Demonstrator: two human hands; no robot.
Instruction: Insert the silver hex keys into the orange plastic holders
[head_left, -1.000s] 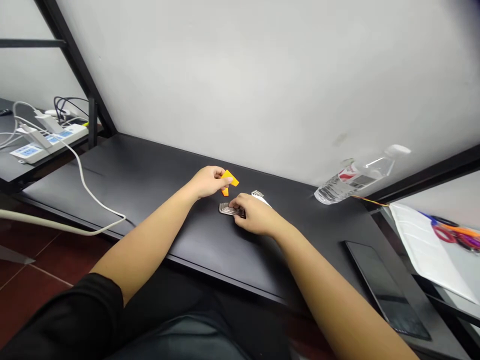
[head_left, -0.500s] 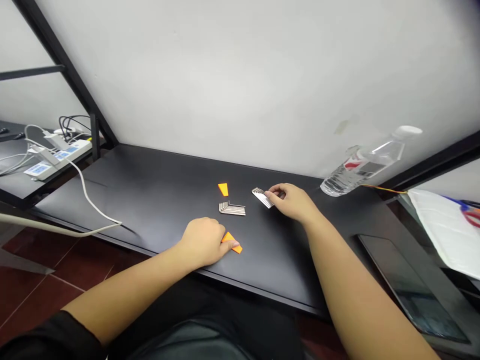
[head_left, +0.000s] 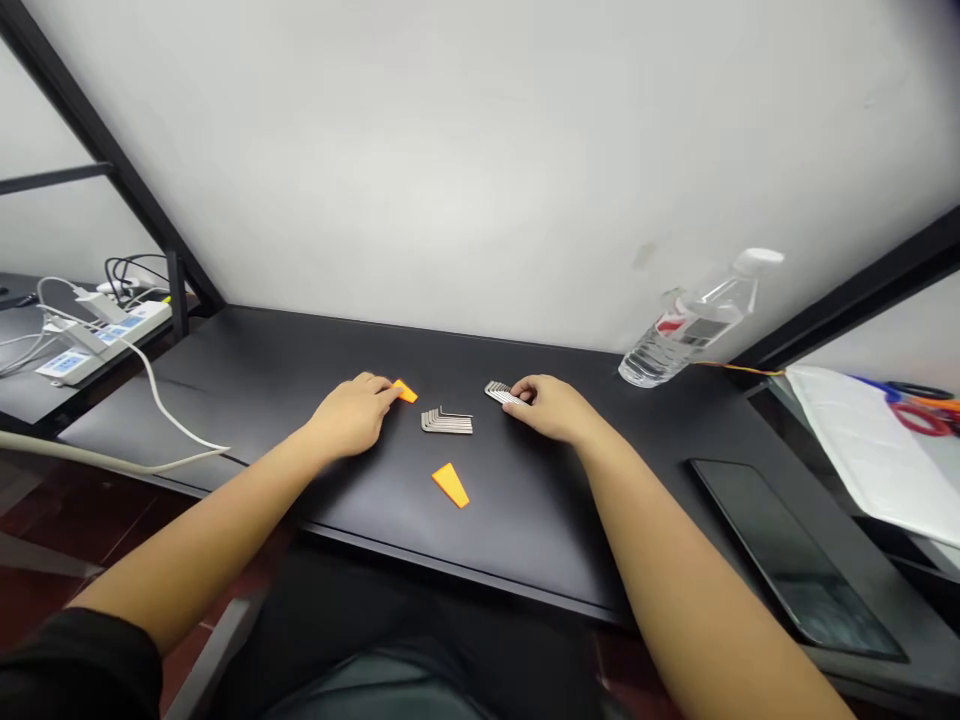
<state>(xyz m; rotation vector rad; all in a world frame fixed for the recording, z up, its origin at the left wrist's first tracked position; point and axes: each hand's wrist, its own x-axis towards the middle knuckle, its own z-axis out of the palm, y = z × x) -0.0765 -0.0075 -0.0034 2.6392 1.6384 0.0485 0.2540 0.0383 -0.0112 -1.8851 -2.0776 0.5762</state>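
Note:
My left hand [head_left: 354, 412] reaches over the desk, fingers closed at the edge of a small orange tapered piece [head_left: 406, 391]. To its right lies a row of L-shaped hex keys [head_left: 447, 423], side by side, one slightly apart from the others. A second orange tapered piece [head_left: 451, 485] rests flat nearer the front edge, apart from both hands. My right hand [head_left: 551, 405] has its thumb and fingers on another set of hex keys [head_left: 498, 392], whose right ends are hidden under the fingers.
A clear water bottle [head_left: 679, 330] stands at the back right by the wall. Near the right side lie a dark tablet [head_left: 791, 555] and a white padded sheet [head_left: 874, 450]. A power strip [head_left: 105, 343] with cables sits at far left; a white cable [head_left: 154, 390] crosses the desk's left end.
My left hand let go of the near orange piece and moved away and left to the far one, which has shifted left. My right hand stays on its hex keys. The view turned slightly.

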